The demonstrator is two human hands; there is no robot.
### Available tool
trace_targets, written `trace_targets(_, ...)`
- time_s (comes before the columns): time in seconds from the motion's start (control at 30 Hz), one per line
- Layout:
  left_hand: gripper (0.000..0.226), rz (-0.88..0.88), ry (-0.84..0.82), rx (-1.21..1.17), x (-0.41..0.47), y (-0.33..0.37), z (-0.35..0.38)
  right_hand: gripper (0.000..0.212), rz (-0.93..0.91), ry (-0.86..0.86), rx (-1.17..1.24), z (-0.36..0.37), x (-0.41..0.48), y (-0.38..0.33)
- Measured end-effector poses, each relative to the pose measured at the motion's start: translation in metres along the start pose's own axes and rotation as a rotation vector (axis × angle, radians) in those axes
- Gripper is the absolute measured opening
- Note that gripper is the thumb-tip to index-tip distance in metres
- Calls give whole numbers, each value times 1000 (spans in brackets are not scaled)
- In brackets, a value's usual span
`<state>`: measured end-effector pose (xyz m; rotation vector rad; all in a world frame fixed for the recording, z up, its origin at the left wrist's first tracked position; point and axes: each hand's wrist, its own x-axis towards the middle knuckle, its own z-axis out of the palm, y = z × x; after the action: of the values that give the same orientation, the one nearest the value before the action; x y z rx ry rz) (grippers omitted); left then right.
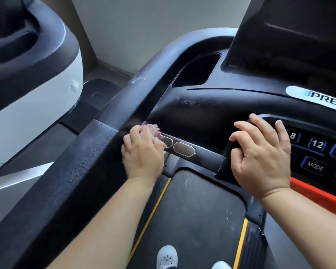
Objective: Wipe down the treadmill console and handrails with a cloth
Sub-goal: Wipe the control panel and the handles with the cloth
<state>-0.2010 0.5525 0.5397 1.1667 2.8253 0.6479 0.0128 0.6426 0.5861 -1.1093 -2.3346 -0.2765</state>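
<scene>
My left hand [142, 152] grips a crumpled pink and white cloth [153, 133] and presses it on the short crossbar [202, 152], at its left end where it meets the long black left handrail [89, 144]. Two oval metal sensor pads [183, 149] sit on that bar; the cloth covers part of the left one. My right hand [260, 158] rests on the black console [211, 113] edge, fingers curled over its rim beside the button panel [316, 152]. Dust streaks show on the console and handrail.
A second machine with a white and black housing [37, 74] stands close on the left. The dark screen [291, 35] rises at the upper right. Below lie the running belt [192, 220] with yellow edge lines and my white shoes [166, 257]. An orange strip [318, 191] runs under the panel.
</scene>
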Motion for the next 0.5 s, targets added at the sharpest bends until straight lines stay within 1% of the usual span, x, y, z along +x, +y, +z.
trace_targets(0.07, 43, 63, 13, -16, -18, 8, 0, 23, -4, -5, -9, 0, -1, 1)
trace_targets(0.13, 51, 272, 10, -41, -41, 20, 2, 23, -2, -12, -6, -1, -1, 1)
trace_targets(0.17, 53, 381, 19, -6, -45, 22, 2, 24, 0, -12, -8, -2, -1, 1)
trace_targets(0.2, 52, 445, 25, 47, -41, 21, 0, 24, 0, -12, -11, -2, -1, 1)
trace_targets(0.23, 48, 449, 7, 107, -32, 15, -4, 25, -2, -14, -14, -1, -1, 1)
trace_targets(0.3, 40, 341, -80, 219, -9, 0, -12, 26, -7, -13, -18, -1, -1, 0)
trace_targets(0.33, 37, 278, -121, 251, 2, -8, -14, 26, -6, -10, -20, -1, -1, 0)
trace_targets(0.4, 34, 191, -135, 262, 9, -13, -14, 25, -8, -7, -24, 0, -1, 0)
trace_targets(0.43, 33, 167, -128, 208, 5, -7, -14, 25, -7, -5, -23, 0, -1, 0)
trace_targets(0.47, 31, 178, -118, 103, -3, 4, -14, 24, -5, 0, -20, 0, -1, 1)
trace_targets(0.5, 30, 239, -114, -23, -15, 17, -14, 24, -4, 5, -17, 0, -1, 1)
